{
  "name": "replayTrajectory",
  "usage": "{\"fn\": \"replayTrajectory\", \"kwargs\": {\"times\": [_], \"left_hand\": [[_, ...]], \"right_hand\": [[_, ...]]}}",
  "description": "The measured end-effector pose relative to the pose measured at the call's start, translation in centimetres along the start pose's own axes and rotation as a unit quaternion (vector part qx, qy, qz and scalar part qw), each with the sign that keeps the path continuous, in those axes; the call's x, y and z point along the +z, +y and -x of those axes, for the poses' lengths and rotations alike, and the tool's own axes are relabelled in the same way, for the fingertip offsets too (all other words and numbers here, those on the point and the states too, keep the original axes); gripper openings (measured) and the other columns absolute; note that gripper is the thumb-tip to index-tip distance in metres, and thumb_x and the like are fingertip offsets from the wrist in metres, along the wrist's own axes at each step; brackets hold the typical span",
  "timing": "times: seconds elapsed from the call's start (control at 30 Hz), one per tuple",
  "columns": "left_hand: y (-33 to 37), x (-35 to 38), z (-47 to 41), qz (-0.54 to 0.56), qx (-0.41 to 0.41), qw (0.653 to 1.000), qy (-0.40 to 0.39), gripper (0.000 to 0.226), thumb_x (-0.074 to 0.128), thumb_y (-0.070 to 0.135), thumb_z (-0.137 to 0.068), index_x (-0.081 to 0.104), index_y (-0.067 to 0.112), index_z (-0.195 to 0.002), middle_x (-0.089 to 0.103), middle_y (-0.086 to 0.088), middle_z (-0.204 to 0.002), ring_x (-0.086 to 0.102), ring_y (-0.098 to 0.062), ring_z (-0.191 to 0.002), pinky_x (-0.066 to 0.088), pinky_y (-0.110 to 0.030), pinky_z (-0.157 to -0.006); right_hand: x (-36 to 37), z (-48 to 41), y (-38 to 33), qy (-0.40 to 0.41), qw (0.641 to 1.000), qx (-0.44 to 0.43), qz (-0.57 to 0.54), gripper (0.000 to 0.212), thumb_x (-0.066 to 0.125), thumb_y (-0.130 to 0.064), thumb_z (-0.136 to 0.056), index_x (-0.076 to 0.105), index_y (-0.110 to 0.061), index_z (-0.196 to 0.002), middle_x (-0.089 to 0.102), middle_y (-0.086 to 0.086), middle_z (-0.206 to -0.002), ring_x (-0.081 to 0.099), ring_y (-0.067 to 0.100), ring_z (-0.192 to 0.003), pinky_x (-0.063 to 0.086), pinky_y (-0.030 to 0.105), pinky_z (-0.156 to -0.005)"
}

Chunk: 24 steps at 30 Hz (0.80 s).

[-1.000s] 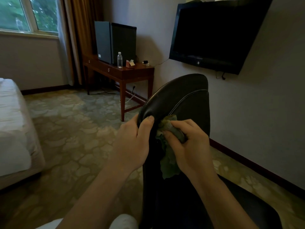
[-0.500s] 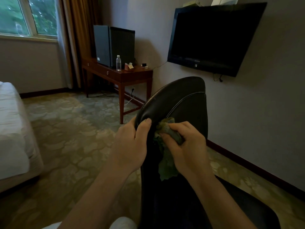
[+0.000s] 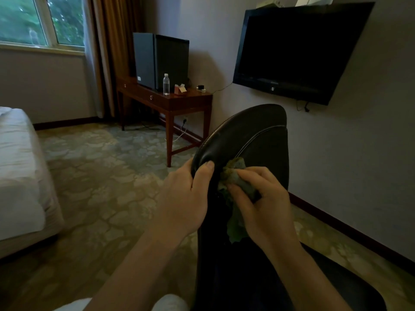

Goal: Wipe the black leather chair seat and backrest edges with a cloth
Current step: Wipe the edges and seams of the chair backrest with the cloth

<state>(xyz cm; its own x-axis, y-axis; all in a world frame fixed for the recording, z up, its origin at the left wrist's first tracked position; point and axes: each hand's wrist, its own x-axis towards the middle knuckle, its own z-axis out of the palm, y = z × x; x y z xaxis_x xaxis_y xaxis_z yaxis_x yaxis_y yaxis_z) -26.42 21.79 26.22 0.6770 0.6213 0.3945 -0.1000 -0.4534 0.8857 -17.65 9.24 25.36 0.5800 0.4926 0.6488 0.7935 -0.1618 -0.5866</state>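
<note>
Head view, green cloth (image 3: 234, 182) bunched under right hand (image 3: 262, 203) fingers, against backrest (image 3: 251, 135)

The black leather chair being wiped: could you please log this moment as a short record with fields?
chair: black leather backrest, upright, near the wall
left hand: left hand grips the backrest's left edge, thumb on the front face
right hand: right hand presses a bunched green cloth against the backrest
cloth tail: hangs loose below the right hand
seat: seat partly visible, untouched
behind: wooden desk with water bottle

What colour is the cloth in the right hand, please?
Green, mottled; the cloth shows best in the head view.
</note>
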Motion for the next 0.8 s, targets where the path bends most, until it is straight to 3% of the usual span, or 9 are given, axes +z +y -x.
{"fn": "replayTrajectory", "kwargs": {"times": [0.23,0.3,0.43,0.7,0.8], "left_hand": [[0.2,-0.3,0.1,0.015,-0.003,1.000,-0.021,0.032,0.043,0.037,-0.103,0.065,0.020,-0.088,0.066,-0.010,-0.071,0.064,-0.023,-0.062,0.049,-0.037,-0.054],[-0.1,-0.4,0.0,0.013,0.005,1.000,-0.019,0.034,0.042,0.040,-0.103,0.065,0.021,-0.086,0.064,-0.009,-0.068,0.062,-0.022,-0.059,0.046,-0.032,-0.049],[-0.2,0.0,-0.1,0.015,0.016,1.000,-0.009,0.033,0.043,0.037,-0.103,0.066,0.020,-0.086,0.063,-0.008,-0.068,0.061,-0.021,-0.059,0.045,-0.030,-0.049],[0.3,0.0,-0.2,0.027,0.005,0.999,-0.020,0.031,0.043,0.037,-0.102,0.063,0.021,-0.086,0.059,-0.003,-0.061,0.060,-0.028,-0.057,0.044,-0.035,-0.049],[0.1,-0.1,-0.1,0.036,0.016,0.999,-0.020,0.033,0.042,0.040,-0.102,0.065,0.020,-0.089,0.061,-0.012,-0.067,0.060,-0.030,-0.058,0.045,-0.038,-0.049]], "right_hand": [[0.2,-1.3,0.5,0.015,0.999,0.040,0.018,0.025,0.066,-0.026,-0.088,0.064,-0.034,-0.112,0.051,-0.028,-0.105,0.051,-0.012,-0.100,0.046,0.007,-0.081],[0.4,-0.1,0.2,0.009,0.999,0.032,0.010,0.029,0.065,-0.025,-0.088,0.061,-0.037,-0.114,0.053,-0.026,-0.112,0.052,-0.007,-0.106,0.048,0.012,-0.085],[0.3,1.5,-0.1,-0.003,1.000,-0.006,0.028,0.039,0.061,-0.021,-0.085,0.054,-0.040,-0.118,0.047,-0.032,-0.117,0.048,-0.010,-0.113,0.041,0.005,-0.092],[0.3,-1.8,0.4,0.039,0.998,0.014,0.051,0.030,0.066,-0.015,-0.088,0.067,-0.026,-0.116,0.062,-0.018,-0.108,0.056,0.003,-0.103,0.054,0.032,-0.091],[0.4,-0.7,-0.1,0.033,0.998,0.000,0.047,0.030,0.067,-0.018,-0.085,0.067,-0.026,-0.114,0.060,-0.021,-0.106,0.057,0.003,-0.099,0.053,0.026,-0.086]]}}
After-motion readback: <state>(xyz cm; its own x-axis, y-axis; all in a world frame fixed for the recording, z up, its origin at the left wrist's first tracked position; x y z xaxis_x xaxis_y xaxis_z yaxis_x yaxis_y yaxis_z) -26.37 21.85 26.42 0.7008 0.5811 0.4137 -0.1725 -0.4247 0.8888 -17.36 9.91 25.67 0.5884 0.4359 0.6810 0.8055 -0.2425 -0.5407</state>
